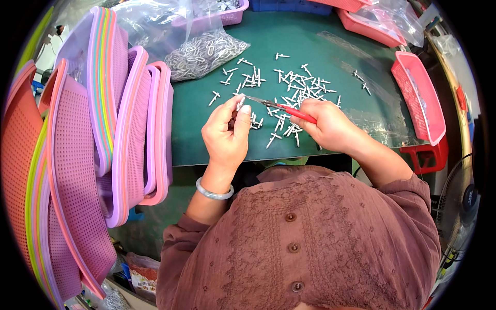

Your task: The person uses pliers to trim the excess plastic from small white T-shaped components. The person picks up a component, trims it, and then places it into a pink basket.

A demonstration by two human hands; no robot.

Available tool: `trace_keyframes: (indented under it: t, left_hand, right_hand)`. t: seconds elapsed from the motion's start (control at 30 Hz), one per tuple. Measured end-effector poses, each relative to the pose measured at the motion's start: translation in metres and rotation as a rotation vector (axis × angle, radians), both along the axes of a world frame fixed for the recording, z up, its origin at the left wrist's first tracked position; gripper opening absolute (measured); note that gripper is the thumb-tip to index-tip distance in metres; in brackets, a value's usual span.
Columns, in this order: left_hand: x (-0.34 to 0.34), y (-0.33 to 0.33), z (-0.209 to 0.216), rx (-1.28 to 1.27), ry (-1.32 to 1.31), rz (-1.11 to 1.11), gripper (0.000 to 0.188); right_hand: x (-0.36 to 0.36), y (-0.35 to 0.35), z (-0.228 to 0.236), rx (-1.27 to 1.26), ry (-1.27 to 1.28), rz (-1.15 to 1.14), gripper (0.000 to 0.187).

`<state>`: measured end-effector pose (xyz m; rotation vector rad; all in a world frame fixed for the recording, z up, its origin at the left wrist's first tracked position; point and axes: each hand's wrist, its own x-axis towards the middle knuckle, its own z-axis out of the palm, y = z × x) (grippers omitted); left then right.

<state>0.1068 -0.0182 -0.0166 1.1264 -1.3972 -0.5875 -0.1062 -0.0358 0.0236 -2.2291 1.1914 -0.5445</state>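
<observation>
My right hand [330, 124] is wrapped round a pair of pliers [299, 113] with red handles. Their slim jaws point left and reach the fingertips of my left hand [223, 133]. Between its thumb and fingers, the left hand pinches a small silvery metal piece [239, 105], partly covered by the fingers. Whether the jaws grip that piece, I cannot tell. Around and beyond both hands, a loose scatter of small cross-shaped metal pieces [298, 82] lies on the green tabletop [289, 36].
A clear plastic bag [209, 51] full of oval metal links lies at the back left. Stacked pastel baskets [134, 113] crowd the left side. A pink basket [421, 98] stands at the right edge, above a red stool [429, 157]; a fan [457, 201] is at far right.
</observation>
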Motion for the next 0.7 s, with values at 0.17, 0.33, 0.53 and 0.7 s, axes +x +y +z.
trace_keyframes:
  t: [0.17,0.33,0.53,0.7]
  left_hand:
    - [0.0017,0.0003,-0.0026,-0.011,0.067,-0.032,0.014]
    - [0.0035,0.0015,-0.0003,-0.063,0.009,-0.017,0.012]
    - [0.0041,0.0012,-0.0039,-0.093,0.000,0.012,0.011]
    - [0.0048,0.0022,-0.0031,-0.111,-0.034,0.023,0.011]
  right_hand:
    - [0.0020,-0.0007,0.0011,-0.006,0.000,0.037,0.031]
    - [0.0040,0.0022,0.0004,0.074,-0.084,0.049,0.032]
    - [0.0057,0.0032,-0.0001,0.119,-0.095,0.041,0.033]
    - [0.0073,0.0025,-0.0001,0.121,-0.084,0.022,0.034]
